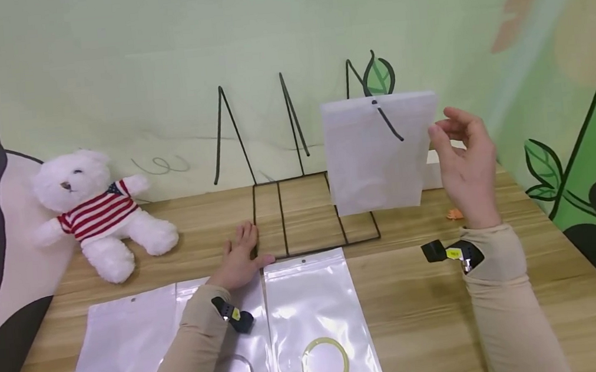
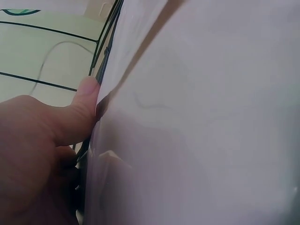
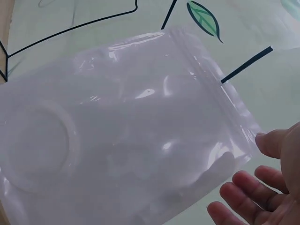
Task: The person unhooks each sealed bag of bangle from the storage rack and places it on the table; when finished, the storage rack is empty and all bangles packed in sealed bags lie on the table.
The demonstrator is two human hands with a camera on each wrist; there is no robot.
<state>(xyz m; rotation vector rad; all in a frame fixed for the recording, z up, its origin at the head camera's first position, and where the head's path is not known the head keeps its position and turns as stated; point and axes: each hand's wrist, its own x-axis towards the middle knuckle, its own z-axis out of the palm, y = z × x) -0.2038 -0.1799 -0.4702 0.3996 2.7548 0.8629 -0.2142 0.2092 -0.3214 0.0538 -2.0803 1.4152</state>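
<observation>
A white plastic zip bag [image 1: 383, 155] hangs by its top hole from a prong of a black wire display rack [image 1: 296, 255]. A round ring shape [image 3: 65, 136] shows through it in the right wrist view. My right hand [image 1: 468, 162] is at the bag's upper right edge, thumb tip close to its corner, the fingers loosely bent and spread. My left hand [image 1: 239, 259] rests at the rack's front left corner, its fingers along the base wire. In the left wrist view the thumb [image 2: 86, 96] lies against the rack's edge, beside a bag's pale surface [image 2: 201, 117].
Flat zip bags lie in front: one [image 1: 313, 303] with a yellowish ring, one [image 1: 257, 331] partly under my left arm, another [image 1: 125, 337] farther left. A white teddy bear [image 1: 100, 209] sits at left. A white box [image 1: 431, 171] and small orange item [image 1: 455, 214] are at right.
</observation>
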